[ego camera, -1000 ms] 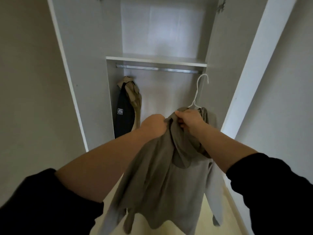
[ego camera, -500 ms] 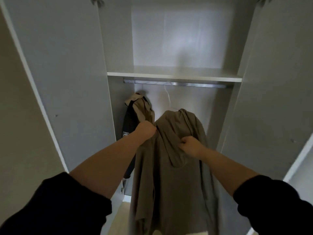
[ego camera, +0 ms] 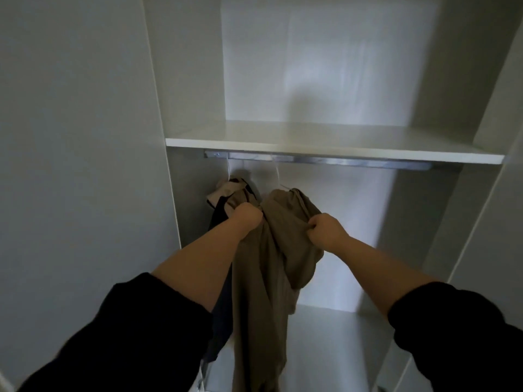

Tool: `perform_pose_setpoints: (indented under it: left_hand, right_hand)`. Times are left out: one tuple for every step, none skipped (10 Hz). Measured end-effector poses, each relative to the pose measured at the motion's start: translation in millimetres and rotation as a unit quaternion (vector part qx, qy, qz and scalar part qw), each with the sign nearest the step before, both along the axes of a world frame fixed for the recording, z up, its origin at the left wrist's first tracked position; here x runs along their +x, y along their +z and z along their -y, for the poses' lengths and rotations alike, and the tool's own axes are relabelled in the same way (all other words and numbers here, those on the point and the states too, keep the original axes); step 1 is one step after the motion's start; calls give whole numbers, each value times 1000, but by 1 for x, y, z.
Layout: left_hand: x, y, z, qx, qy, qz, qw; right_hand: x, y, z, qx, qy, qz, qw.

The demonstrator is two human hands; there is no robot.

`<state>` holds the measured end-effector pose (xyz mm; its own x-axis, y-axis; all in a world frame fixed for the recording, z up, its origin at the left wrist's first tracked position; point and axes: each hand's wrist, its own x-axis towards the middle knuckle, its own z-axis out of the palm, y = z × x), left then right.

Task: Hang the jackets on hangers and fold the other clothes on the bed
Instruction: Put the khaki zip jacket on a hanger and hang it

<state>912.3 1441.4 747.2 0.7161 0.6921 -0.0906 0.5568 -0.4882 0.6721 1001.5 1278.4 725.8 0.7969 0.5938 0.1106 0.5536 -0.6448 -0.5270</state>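
Observation:
A tan hooded jacket [ego camera: 271, 264] hangs on a white hanger [ego camera: 278, 178] whose hook sits on the metal rail [ego camera: 339, 161] inside the wardrobe. My left hand [ego camera: 247, 215] grips the jacket's left shoulder. My right hand [ego camera: 325, 230] pinches the fabric at the right shoulder, by the hood. To the left, another jacket, dark with a beige part [ego camera: 226, 199], hangs on its own white hanger from the same rail, partly hidden behind my left hand.
A white shelf [ego camera: 334, 147] runs just above the rail. The wardrobe's left door panel [ego camera: 85, 137] and right side wall [ego camera: 467, 80] stand close on either side. The rail to the right of the tan jacket carries nothing.
I have moved closer into the wardrobe. The tan jacket went up and in, and its hanger hook now sits on the rail; both hands keep hold of the shoulders.

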Motion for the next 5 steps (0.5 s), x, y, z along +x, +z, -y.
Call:
perform_pose_setpoints:
  left_hand:
    - [35, 3, -32, -8, 4, 20, 1000]
    - [61, -6, -51, -13, 23, 24, 999]
    - [89, -18, -71, -6, 27, 2, 1000]
    - [110, -23, -84, 17, 34, 6, 999]
    - [125, -26, -92, 18, 26, 0, 999]
  right_hand:
    - [35, 9, -33, 10, -17, 11, 1000]
    - [61, 7, -55, 9, -26, 10, 1000]
    - [85, 6, -73, 3, -16, 18, 1000]
    - [107, 7, -87, 16, -8, 32, 999]
    - [124, 7, -97, 13, 14, 37, 999]
